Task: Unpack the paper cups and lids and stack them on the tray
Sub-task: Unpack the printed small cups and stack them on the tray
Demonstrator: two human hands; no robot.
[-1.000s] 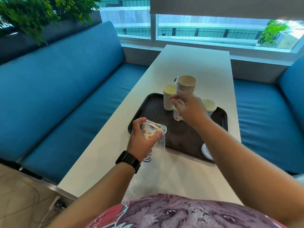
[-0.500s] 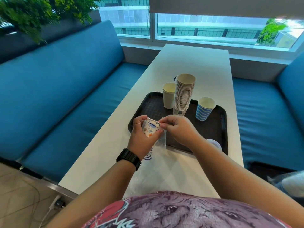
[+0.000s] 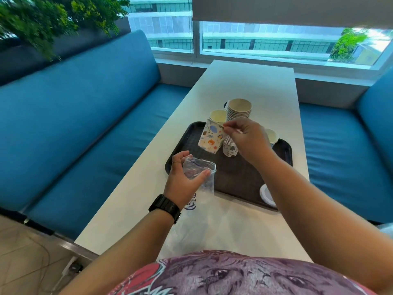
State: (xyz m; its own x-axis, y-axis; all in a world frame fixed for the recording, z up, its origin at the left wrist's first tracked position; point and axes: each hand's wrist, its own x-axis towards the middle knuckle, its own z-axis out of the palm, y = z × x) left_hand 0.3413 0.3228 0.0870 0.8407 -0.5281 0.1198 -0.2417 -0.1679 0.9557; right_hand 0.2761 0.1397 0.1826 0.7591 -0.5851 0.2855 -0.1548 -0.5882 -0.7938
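A: What is the right hand (image 3: 246, 139) doing?
B: It is pinching a patterned cup (image 3: 210, 136) by the rim, holding it tilted in the air over the far left part of the tray (image 3: 244, 177).
A: And the left hand (image 3: 182, 177)?
B: It is gripping the mouth of a clear bag (image 3: 200, 173), fingers curled round the plastic. The bag is trailing down onto the table (image 3: 251, 81) near the person.
A: Where are the other cups sitting?
B: A tall stack (image 3: 236, 126) is standing on the tray just right of the held cup. A plain cup (image 3: 218, 117) is standing at its left, and another cup (image 3: 272, 136) is peeking out right of the wrist. A white lid (image 3: 265, 195) is lying at the tray's near right corner.
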